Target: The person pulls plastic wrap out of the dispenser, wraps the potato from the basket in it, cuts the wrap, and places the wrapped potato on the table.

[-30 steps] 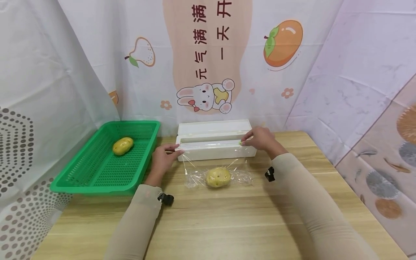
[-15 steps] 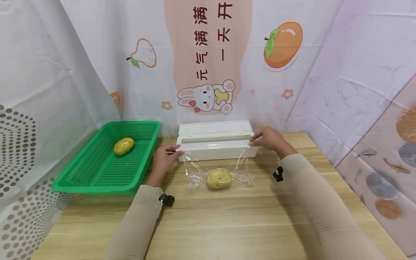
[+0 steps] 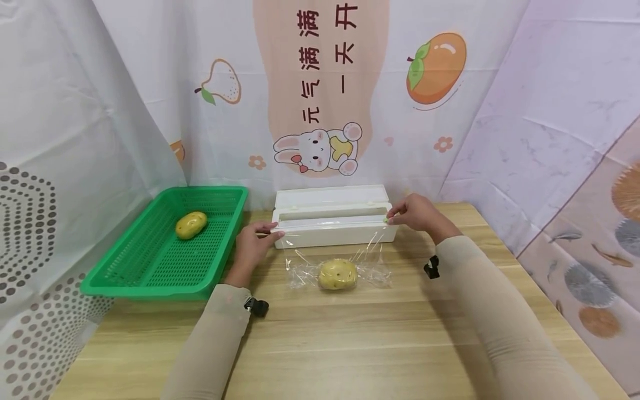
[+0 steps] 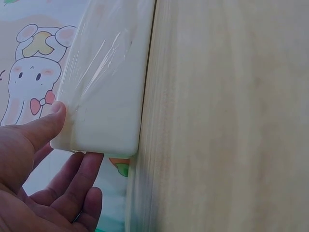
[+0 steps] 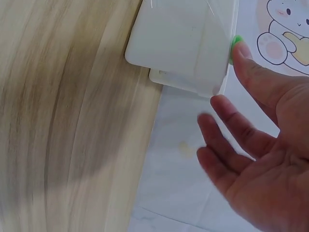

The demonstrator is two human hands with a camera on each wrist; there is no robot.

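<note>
A person's two hands, in beige sleeves, work at a white cling film dispenser at the back of a wood-grain table. The box's lid is raised, leaning back near a wall cloth printed with fruit and a rabbit. The left hand pinches the box's left end, thumb on the front top edge, other fingers loosely bent by the end face. The right hand pinches a small green slider at the box's right end, its lower fingers spread loosely apart. Clear cling film hangs from the box's front edge to the tabletop, where it lies crinkled over and beside a yellow potato, just in front of the box. To the left stands a green plastic basket, a second potato lying inside toward its back.
</note>
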